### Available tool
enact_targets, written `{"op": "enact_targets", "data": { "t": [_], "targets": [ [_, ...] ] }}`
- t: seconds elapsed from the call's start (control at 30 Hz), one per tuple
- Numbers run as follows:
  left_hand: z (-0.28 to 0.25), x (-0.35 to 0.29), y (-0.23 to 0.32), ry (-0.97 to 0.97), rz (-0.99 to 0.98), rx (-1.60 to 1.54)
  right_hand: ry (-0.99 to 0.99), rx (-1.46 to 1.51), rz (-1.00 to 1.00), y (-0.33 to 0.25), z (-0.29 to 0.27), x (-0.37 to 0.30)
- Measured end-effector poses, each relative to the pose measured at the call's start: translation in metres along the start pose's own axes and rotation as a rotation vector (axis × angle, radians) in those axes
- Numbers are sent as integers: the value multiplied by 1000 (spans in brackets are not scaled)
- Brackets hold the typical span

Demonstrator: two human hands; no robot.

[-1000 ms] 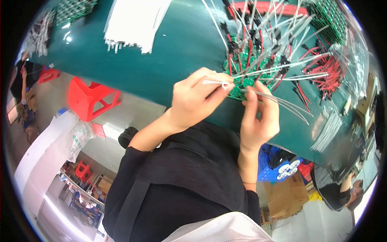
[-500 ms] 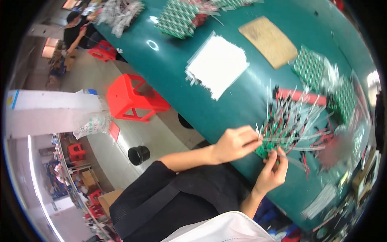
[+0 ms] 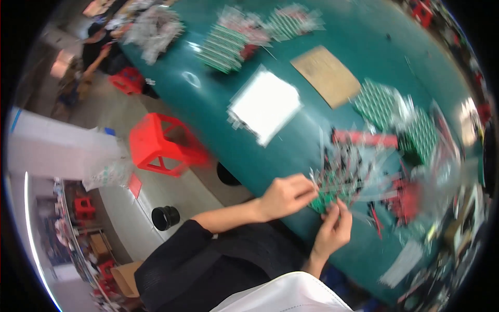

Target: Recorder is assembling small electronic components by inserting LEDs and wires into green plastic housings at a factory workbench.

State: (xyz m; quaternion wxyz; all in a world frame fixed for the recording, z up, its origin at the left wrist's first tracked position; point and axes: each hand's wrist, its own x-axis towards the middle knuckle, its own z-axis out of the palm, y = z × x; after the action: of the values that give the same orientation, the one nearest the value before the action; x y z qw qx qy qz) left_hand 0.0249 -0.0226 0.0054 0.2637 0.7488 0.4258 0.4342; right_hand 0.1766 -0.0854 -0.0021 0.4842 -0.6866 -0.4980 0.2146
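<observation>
My left hand (image 3: 288,196) is closed in a pinch, with a thin white strip (image 3: 312,174) sticking up at its fingertips. To its right, my right hand (image 3: 334,229) also pinches, thumb against fingers; what lies between them is blurred. Both hands are at the near side of a bunch of green circuit boards (image 3: 323,200) with red and black wires (image 3: 343,161). Clear and white thin strips fan out from this bunch over the table. A red bar-shaped piece (image 3: 366,138) lies just behind the wires.
The green table (image 3: 208,112) holds a white stack (image 3: 267,104), a brown board (image 3: 326,75) and bagged circuit board panels (image 3: 375,103). More red wires (image 3: 403,200) and a pale strip bundle (image 3: 401,264) lie to the right. Red stools (image 3: 156,143) and a black bin (image 3: 165,217) stand left; a co-worker (image 3: 96,47) sits far left.
The whole view has shifted, so the table things appear further left and lower, with blur. Both hands keep their pinch beside the circuit boards.
</observation>
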Motion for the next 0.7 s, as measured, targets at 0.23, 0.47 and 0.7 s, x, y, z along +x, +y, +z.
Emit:
{"op": "enact_targets", "data": {
  "t": [0.23, 0.47, 0.7],
  "targets": [
    [4, 9, -2, -67, 58, 150, 134, -21, -127, 7, -3, 11],
    [10, 3, 1, -94, 78, 215, 173, 0, -150, 14, -1, 5],
    [9, 2, 2, -145, 131, 189, 175, -85, -222, 15, 4, 7]
  ]
}}
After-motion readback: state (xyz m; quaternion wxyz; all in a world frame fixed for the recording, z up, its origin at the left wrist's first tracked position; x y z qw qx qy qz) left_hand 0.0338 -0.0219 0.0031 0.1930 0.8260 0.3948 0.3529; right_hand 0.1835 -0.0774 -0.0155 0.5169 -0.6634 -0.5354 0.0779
